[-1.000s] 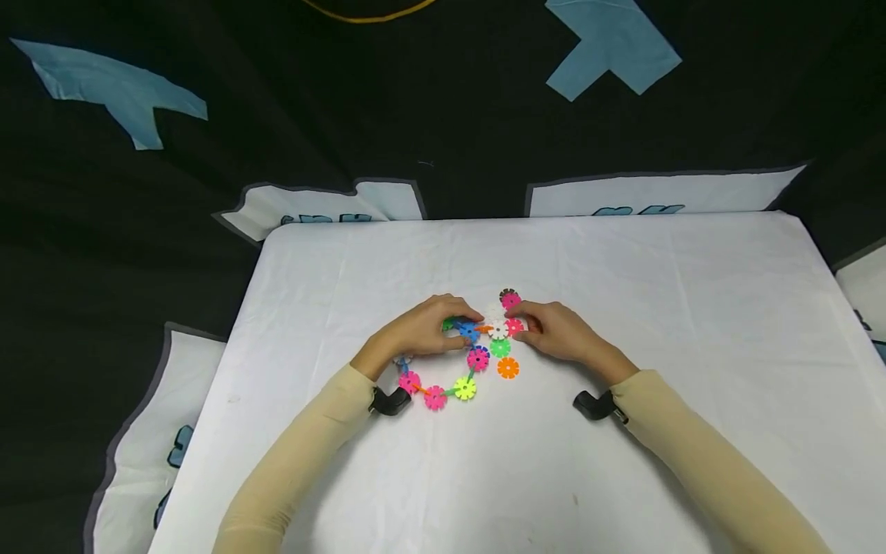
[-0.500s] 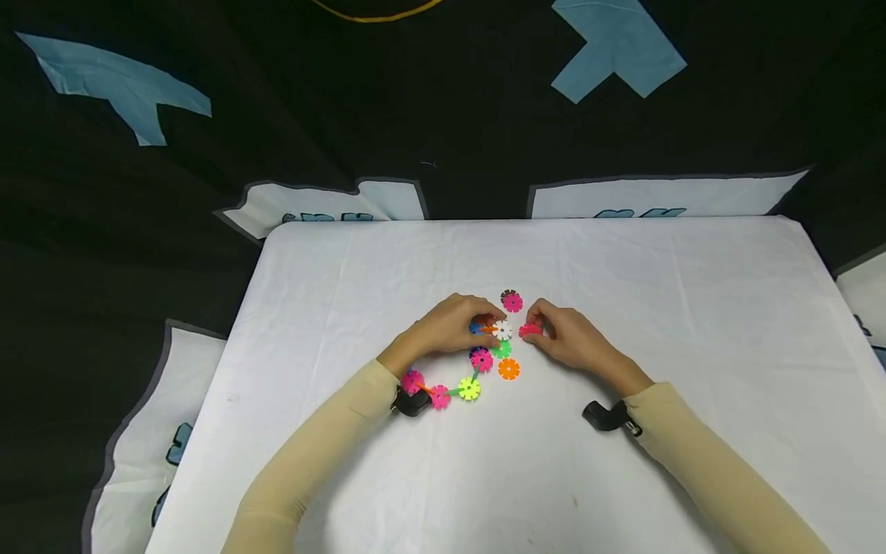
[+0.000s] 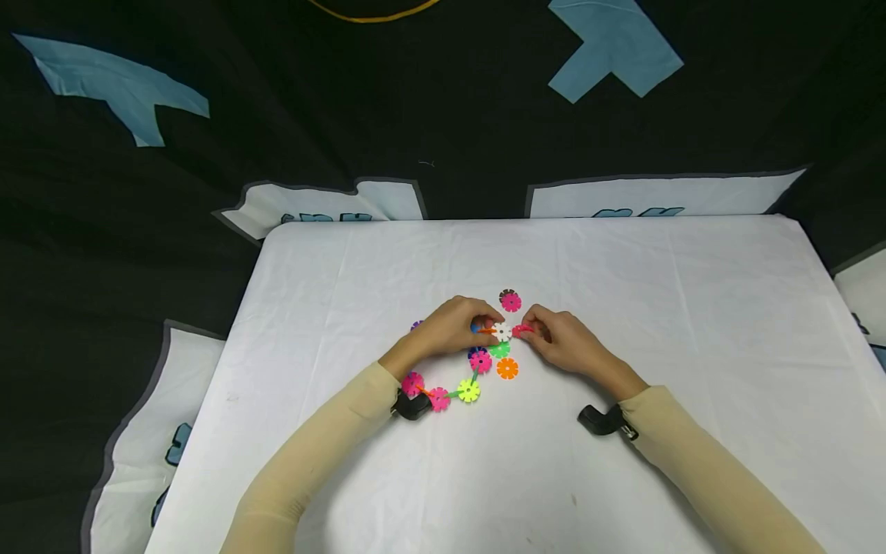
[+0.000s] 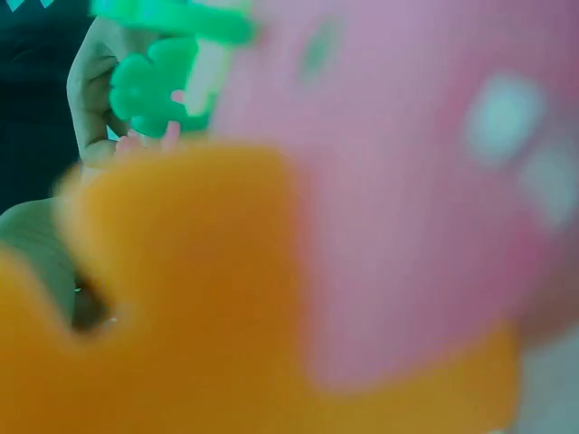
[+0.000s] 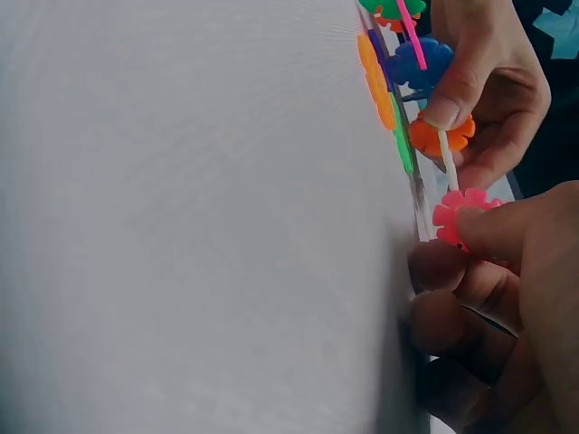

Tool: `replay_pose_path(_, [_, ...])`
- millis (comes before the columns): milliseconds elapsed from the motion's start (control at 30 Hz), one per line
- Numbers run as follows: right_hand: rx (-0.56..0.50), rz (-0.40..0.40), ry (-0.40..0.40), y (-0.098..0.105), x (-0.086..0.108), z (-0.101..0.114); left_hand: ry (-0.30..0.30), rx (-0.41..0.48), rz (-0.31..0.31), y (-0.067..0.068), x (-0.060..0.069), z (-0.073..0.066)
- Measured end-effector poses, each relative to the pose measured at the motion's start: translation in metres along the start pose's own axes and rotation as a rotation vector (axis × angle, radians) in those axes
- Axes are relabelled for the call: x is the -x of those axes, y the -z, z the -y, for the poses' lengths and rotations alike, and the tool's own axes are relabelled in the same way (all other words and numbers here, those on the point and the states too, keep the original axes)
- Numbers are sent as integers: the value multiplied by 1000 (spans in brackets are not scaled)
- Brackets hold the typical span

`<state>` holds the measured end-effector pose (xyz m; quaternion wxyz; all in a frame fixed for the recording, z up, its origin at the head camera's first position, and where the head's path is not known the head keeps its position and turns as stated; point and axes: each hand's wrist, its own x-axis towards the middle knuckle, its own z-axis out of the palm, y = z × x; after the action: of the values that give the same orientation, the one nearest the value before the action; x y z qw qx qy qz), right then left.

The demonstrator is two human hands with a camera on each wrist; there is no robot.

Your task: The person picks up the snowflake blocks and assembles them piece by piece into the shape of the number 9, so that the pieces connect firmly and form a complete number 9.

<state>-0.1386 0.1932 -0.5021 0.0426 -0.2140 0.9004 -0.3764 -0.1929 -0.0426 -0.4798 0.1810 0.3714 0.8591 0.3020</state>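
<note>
In the head view, my left hand (image 3: 453, 327) holds the end of a chain of colourful slotted plastic flower discs. In the right wrist view its thumb presses an orange disc (image 5: 441, 136), joined to a white disc (image 5: 449, 165) seen edge-on. My right hand (image 3: 571, 342) pinches a pink disc (image 5: 461, 215) between thumb and fingers, against the white disc's edge. How deep the slots engage cannot be told. The chain curves round below the left hand through a yellow disc (image 3: 468, 390); the left hand and wrist hide part of it. Blurred discs fill the left wrist view.
Loose discs lie on the white-covered table (image 3: 554, 462): an orange disc (image 3: 507, 368), a green disc (image 3: 500, 350) and a pink disc (image 3: 511, 302) overlapping a dark one. Black wrist mounts (image 3: 601, 420) sit at both sleeves. Dark cloth hangs behind the table.
The left hand has shifted right along the chain to the orange and white discs. My right hand has picked up the pink disc, drawn it right, then brought it back against the white disc.
</note>
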Motion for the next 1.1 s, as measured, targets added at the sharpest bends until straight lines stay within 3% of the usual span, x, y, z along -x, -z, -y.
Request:
replay_pose_path(133, [-19, -13, 2, -1, 0, 1, -28, 23, -1, -1, 2, 1])
replay_pose_path(333, [-104, -28, 59, -4, 0, 5, -59, 61, -3, -1, 4, 1])
replay_pose_path(533, [-124, -57, 116, -9, -3, 6, -92, 63, -10, 0, 8, 1])
replay_pose_path(700, [-175, -47, 102, -14, -4, 6, -98, 74, -26, 0, 11, 3])
replay_pose_path(833, [-183, 11, 66, -13, -4, 9, -75, 79, -16, 2, 14, 5])
replay_pose_path(967, [-92, 52, 14, -4, -10, 7, -65, 54, -7, 4, 16, 7])
replay_pose_path(1100, [55, 38, -55, 4, -20, -1, -52, 42, 5, 4, 19, 10])
